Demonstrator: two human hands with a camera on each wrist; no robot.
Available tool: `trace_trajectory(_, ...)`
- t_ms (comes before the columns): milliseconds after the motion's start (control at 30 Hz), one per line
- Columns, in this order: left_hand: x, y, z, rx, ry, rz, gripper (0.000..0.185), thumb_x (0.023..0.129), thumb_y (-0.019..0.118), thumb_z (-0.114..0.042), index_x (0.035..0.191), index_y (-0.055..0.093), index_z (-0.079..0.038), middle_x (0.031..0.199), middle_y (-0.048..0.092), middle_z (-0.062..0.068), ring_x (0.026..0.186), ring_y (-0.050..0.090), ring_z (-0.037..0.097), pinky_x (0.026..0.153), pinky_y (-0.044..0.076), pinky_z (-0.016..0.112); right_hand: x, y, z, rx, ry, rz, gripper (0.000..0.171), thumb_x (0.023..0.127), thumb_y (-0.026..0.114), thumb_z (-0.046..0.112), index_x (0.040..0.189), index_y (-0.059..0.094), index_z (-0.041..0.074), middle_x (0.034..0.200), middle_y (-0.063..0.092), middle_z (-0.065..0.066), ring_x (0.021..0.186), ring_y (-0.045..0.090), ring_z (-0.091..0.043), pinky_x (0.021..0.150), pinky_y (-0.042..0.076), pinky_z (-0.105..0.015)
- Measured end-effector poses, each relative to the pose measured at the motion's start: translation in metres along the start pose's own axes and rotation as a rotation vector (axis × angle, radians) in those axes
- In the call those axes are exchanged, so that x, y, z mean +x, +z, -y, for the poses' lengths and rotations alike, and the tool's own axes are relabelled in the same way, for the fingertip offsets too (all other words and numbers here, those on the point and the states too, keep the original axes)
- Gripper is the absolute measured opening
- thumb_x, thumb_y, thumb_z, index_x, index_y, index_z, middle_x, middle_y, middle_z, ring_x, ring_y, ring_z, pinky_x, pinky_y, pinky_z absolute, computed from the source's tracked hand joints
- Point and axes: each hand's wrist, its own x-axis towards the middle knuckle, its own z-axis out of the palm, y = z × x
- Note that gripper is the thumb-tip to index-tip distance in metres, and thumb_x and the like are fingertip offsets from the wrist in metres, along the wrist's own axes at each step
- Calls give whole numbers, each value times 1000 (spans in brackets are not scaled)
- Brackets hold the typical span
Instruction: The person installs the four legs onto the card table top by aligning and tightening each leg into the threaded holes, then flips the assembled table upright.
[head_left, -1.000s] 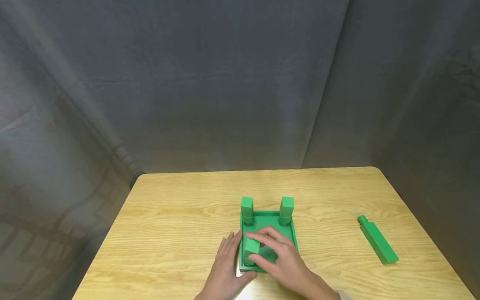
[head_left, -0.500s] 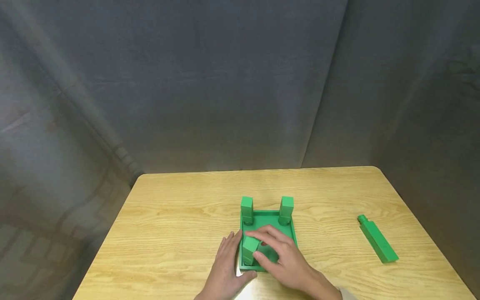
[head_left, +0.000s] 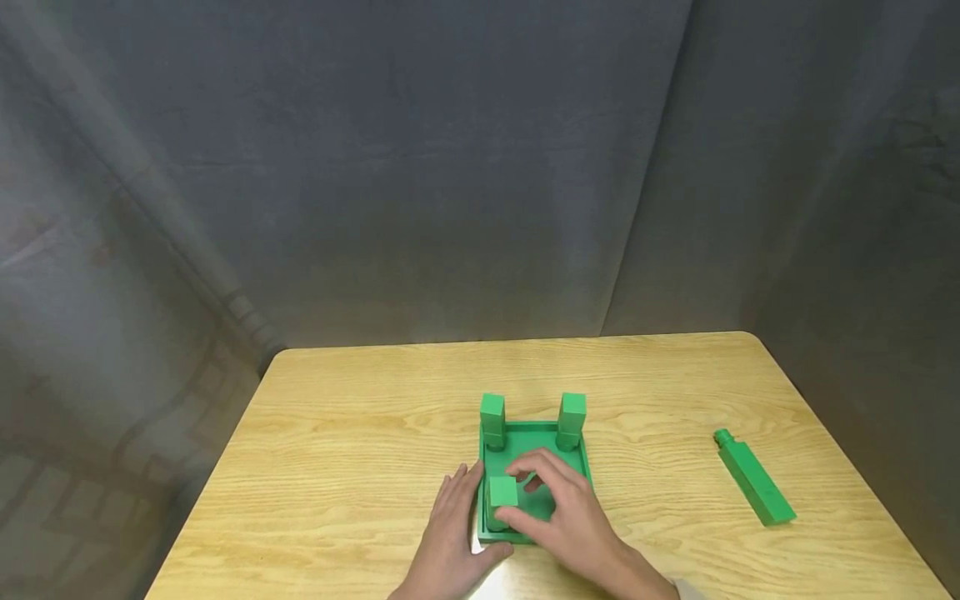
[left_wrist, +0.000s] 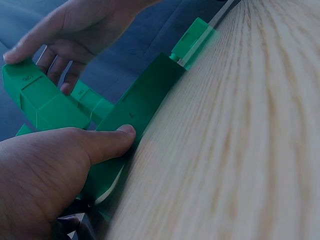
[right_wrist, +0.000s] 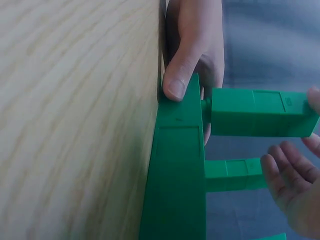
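A shallow green tabletop (head_left: 536,500), underside up with a raised rim, lies on the wooden table. Its near left leg (head_left: 503,492), a square green post, stands upright at the corner. My right hand (head_left: 570,517) holds this leg near its top between thumb and index finger; the other fingers stay off it. With fingers straight along the tabletop's left side, my left hand (head_left: 453,533) braces the corner, and its thumb (left_wrist: 112,142) presses the front wall. Two more legs, the far left one (head_left: 492,417) and the far right one (head_left: 572,417), stand upright at the back.
A loose green leg (head_left: 756,483) with a threaded end lies on the right of the wooden table (head_left: 337,433), its thread pointing away. Grey curtains (head_left: 450,167) hang behind and at both sides.
The near left leg has turned about its upright axis under my right thumb and index finger, which have shifted round its top. My left hand stays in place.
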Motion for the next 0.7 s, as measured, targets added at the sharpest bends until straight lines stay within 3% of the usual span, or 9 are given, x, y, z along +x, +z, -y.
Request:
trace_trajectory(133,-1,-1,-1,-5,13,-6,106,93,87,-50,175,32,-12,177,41,9,164,33,46,133,-6,13,2,-7,2,-27,9,95,52,101,82,20,151,66,19,133,71,4,118,69,-14,96,66,-37)
trace_trajectory(233,0,-2,-2,-11,-7,14,107,93,87,-50,176,31,-14,178,39,7,165,31,43,141,4,35,4,-13,2,-49,-37,173,53,103,76,13,154,66,19,141,67,4,127,67,-16,103,63,-40)
trace_trajectory(367,1,-2,-2,-18,-37,41,108,92,88,-50,176,31,-13,179,37,5,167,29,41,137,16,65,5,-21,-1,-41,-71,257,52,105,70,8,156,65,19,144,65,4,129,65,-16,105,61,-41)
trace_trajectory(533,2,-2,-2,-17,-47,52,109,91,88,-50,176,30,-13,180,35,5,167,27,40,136,17,68,5,-26,-4,-9,-83,316,54,107,64,7,160,61,17,145,65,3,129,65,-15,105,61,-40)
trace_trajectory(700,2,-2,-2,-3,-60,48,110,90,89,-46,176,30,-13,180,36,4,167,28,39,138,15,61,5,-23,-5,2,-68,292,50,108,67,9,158,63,15,141,68,3,122,68,-12,100,63,-37)
